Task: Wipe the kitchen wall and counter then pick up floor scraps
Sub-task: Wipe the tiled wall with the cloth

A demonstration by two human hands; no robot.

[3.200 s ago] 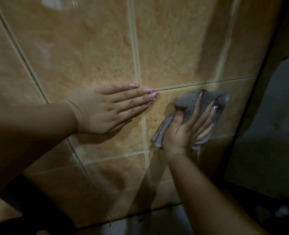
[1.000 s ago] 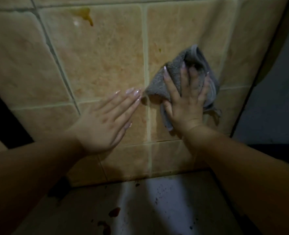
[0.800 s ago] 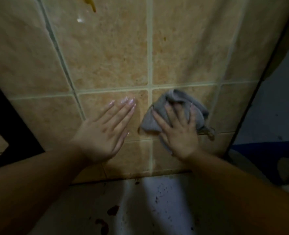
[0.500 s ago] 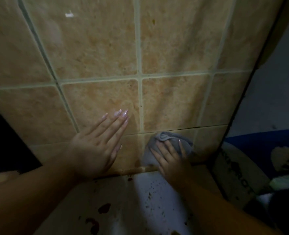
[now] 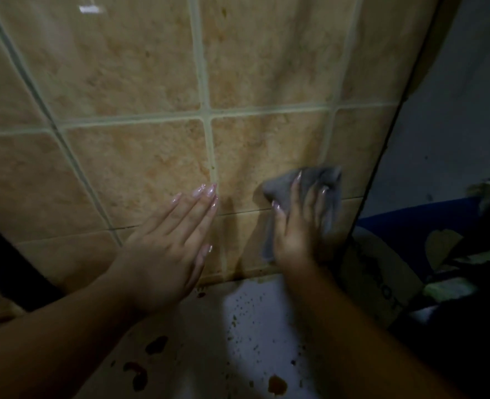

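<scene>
Item: your right hand (image 5: 298, 226), fingers spread flat, pressed the crumpled grey cloth (image 5: 310, 182) onto the low beige tiled wall (image 5: 140, 168) for scrubbing pressure; left hand (image 5: 169, 243), open-palmed, braced alongside.

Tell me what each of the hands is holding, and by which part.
The right hand presses a grey cloth flat against the tiled wall, fingers spread over its middle. The left hand holds nothing; it rests flat on the wall.

This looks like a home kitchen, dimly lit. A wall of tan tiles (image 5: 140, 168) with pale grout meets a white counter (image 5: 246, 326) spattered with dark crumbs and stains.
</scene>
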